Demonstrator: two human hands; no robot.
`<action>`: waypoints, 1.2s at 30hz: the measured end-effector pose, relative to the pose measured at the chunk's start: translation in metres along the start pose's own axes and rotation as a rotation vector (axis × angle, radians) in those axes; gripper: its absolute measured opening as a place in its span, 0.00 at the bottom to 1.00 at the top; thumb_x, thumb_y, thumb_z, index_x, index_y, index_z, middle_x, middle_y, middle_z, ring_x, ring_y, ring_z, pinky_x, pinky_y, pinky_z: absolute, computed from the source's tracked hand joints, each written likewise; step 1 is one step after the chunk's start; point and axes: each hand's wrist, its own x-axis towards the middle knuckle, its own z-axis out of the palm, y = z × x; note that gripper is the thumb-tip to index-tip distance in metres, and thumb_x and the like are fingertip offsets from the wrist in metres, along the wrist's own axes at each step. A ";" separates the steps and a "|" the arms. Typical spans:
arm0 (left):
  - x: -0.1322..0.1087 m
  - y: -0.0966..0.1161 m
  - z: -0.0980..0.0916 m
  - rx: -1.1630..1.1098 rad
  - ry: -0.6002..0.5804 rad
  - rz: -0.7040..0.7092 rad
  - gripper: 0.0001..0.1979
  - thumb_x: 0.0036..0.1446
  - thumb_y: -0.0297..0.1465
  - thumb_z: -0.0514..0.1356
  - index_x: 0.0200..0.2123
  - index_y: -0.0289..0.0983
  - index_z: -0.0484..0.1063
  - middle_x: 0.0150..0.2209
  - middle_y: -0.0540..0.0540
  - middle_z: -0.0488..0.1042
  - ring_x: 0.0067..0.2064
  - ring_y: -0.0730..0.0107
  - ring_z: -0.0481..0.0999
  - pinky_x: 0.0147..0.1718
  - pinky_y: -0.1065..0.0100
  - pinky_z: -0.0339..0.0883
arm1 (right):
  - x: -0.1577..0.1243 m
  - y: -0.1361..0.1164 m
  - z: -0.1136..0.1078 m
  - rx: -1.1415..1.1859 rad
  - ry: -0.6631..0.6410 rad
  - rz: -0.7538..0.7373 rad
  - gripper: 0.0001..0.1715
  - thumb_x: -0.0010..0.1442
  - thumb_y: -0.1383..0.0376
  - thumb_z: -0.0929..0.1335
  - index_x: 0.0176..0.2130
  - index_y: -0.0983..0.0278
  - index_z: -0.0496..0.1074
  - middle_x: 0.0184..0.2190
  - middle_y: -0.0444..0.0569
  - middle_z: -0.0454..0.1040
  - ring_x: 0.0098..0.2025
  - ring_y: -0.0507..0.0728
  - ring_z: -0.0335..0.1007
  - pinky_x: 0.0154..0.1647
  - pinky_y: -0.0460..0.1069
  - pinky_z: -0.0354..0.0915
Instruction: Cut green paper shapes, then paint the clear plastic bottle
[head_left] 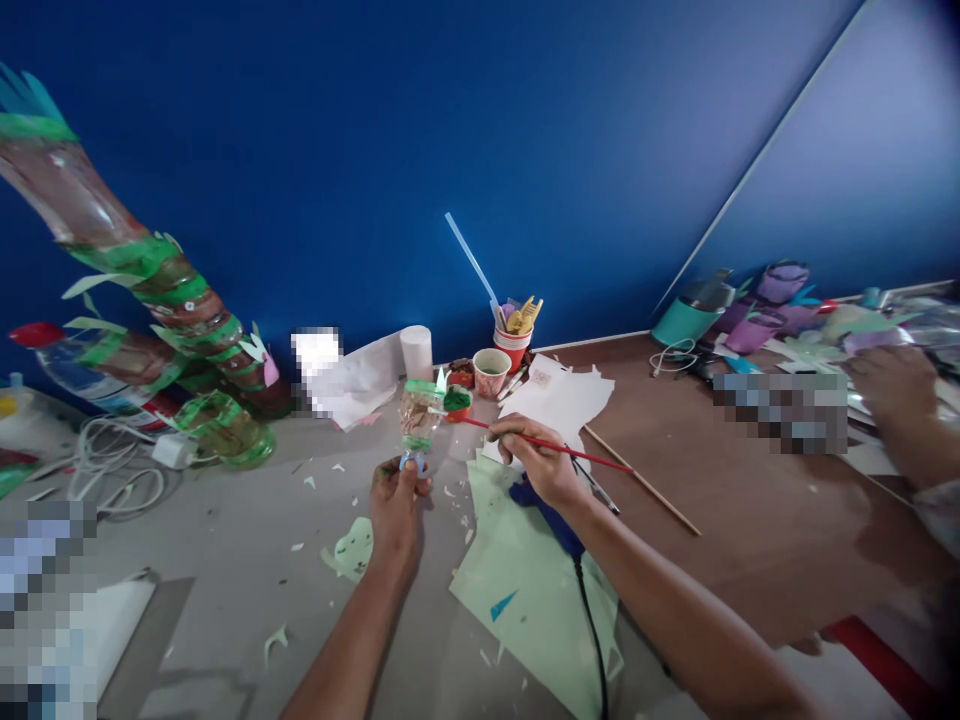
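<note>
My left hand [396,492] is closed around the bluish neck end of a small plastic bottle piece [417,418], painted green and brown, held upright above the table. In my right hand [537,455] is a thin red paintbrush [596,457], its tip pointing left toward the bottle piece. Whether the tip touches the piece I cannot tell. Just behind the tip sits a small orange lid of green paint [457,402]. Partly hidden below my right wrist lies a blue tool with a black cord [553,520], on a pale green sheet [517,600].
A tall painted bottle tower [199,305] leans at the left beside white cables [112,465]. Paper cups [491,372], a paper roll [417,352] and torn white paper [559,395] stand or lie ahead. A wooden stick [645,482] lies right; another person's hand [892,385] is farther right.
</note>
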 end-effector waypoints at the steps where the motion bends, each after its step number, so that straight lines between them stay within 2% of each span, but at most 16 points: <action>1: -0.001 0.000 0.000 -0.010 -0.002 -0.002 0.17 0.49 0.42 0.66 0.32 0.37 0.66 0.26 0.52 0.74 0.23 0.78 0.69 0.28 0.70 0.67 | 0.000 0.000 -0.001 0.003 0.024 0.000 0.11 0.61 0.68 0.64 0.38 0.62 0.77 0.30 0.46 0.72 0.24 0.50 0.64 0.27 0.48 0.62; 4: -0.002 0.002 0.002 -0.045 -0.011 -0.008 0.17 0.48 0.42 0.66 0.32 0.37 0.66 0.28 0.51 0.75 0.23 0.78 0.69 0.29 0.70 0.67 | 0.002 0.002 -0.003 0.007 0.076 0.003 0.11 0.61 0.67 0.64 0.38 0.62 0.76 0.28 0.46 0.72 0.24 0.50 0.64 0.27 0.48 0.61; 9: -0.002 0.006 0.002 -0.131 -0.029 -0.026 0.18 0.47 0.43 0.67 0.30 0.36 0.68 0.27 0.51 0.75 0.23 0.79 0.68 0.30 0.70 0.68 | 0.003 0.006 -0.007 0.005 0.062 0.040 0.10 0.60 0.66 0.65 0.37 0.63 0.76 0.26 0.45 0.71 0.25 0.51 0.63 0.27 0.48 0.60; 16: -0.003 0.008 0.003 -0.246 -0.093 -0.103 0.17 0.46 0.43 0.68 0.27 0.36 0.70 0.27 0.49 0.76 0.21 0.79 0.68 0.31 0.67 0.71 | 0.002 0.009 -0.008 0.090 0.087 0.014 0.09 0.60 0.66 0.66 0.37 0.62 0.77 0.30 0.47 0.73 0.25 0.51 0.64 0.27 0.48 0.60; 21: -0.006 0.008 0.007 -0.261 -0.127 -0.127 0.16 0.46 0.41 0.68 0.27 0.36 0.70 0.26 0.50 0.76 0.21 0.79 0.67 0.31 0.65 0.72 | -0.001 0.007 -0.002 0.118 0.018 -0.011 0.10 0.61 0.65 0.66 0.40 0.62 0.78 0.32 0.47 0.74 0.25 0.51 0.65 0.28 0.49 0.62; 29: -0.007 0.021 0.005 -0.409 -0.199 -0.314 0.14 0.47 0.38 0.68 0.26 0.35 0.69 0.28 0.49 0.75 0.20 0.81 0.64 0.35 0.65 0.74 | 0.006 0.011 -0.010 0.170 0.089 0.083 0.08 0.58 0.65 0.68 0.36 0.63 0.78 0.30 0.47 0.74 0.25 0.51 0.64 0.27 0.48 0.61; 32: -0.007 0.023 0.004 -0.434 -0.221 -0.356 0.13 0.48 0.38 0.67 0.26 0.34 0.70 0.28 0.49 0.74 0.20 0.81 0.64 0.36 0.65 0.74 | 0.008 0.008 -0.010 0.285 0.118 0.083 0.08 0.56 0.64 0.69 0.36 0.62 0.78 0.29 0.48 0.75 0.24 0.51 0.63 0.26 0.48 0.61; 36: -0.007 0.021 0.005 -0.416 -0.259 -0.392 0.13 0.49 0.39 0.67 0.27 0.35 0.70 0.28 0.49 0.73 0.21 0.80 0.65 0.35 0.65 0.74 | 0.007 0.003 -0.004 0.407 0.087 0.095 0.09 0.54 0.62 0.71 0.36 0.62 0.78 0.29 0.48 0.76 0.23 0.50 0.63 0.25 0.48 0.59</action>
